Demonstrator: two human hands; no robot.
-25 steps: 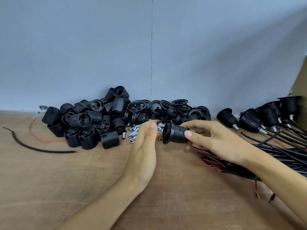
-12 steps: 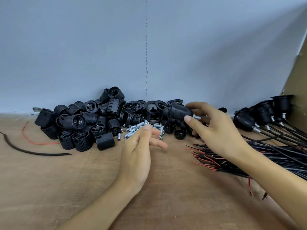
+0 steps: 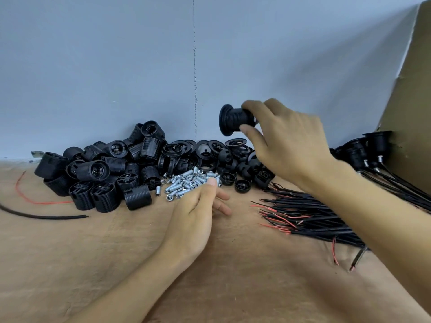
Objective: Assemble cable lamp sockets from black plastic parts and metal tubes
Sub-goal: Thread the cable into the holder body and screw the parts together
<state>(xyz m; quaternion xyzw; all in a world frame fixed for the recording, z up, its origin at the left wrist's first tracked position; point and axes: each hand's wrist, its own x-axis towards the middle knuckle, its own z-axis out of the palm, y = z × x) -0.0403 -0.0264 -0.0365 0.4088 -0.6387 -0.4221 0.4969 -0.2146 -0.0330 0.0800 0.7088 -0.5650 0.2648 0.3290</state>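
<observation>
The matt, scuffed brown worktop (image 3: 70, 264) carries everything. Left of and below the right hand's fingers lies the heap of black plastic parts (image 3: 112, 173), mostly ribbed cylinders and flanged rings. Beneath that wrist is a sheaf of black cables (image 3: 314, 217) with bared red ends. The right hand (image 3: 286, 141) is raised, fingers curled round a threaded socket (image 3: 233, 120) with a flared rim, clear above the heap. The left hand (image 3: 196, 220) lies released, fingertips at the small bright metal tubes (image 3: 189, 180), grasping nothing visible. Smooth and round, the tubes could scatter if nudged. The slick socket might slip from so light a hold.
</observation>
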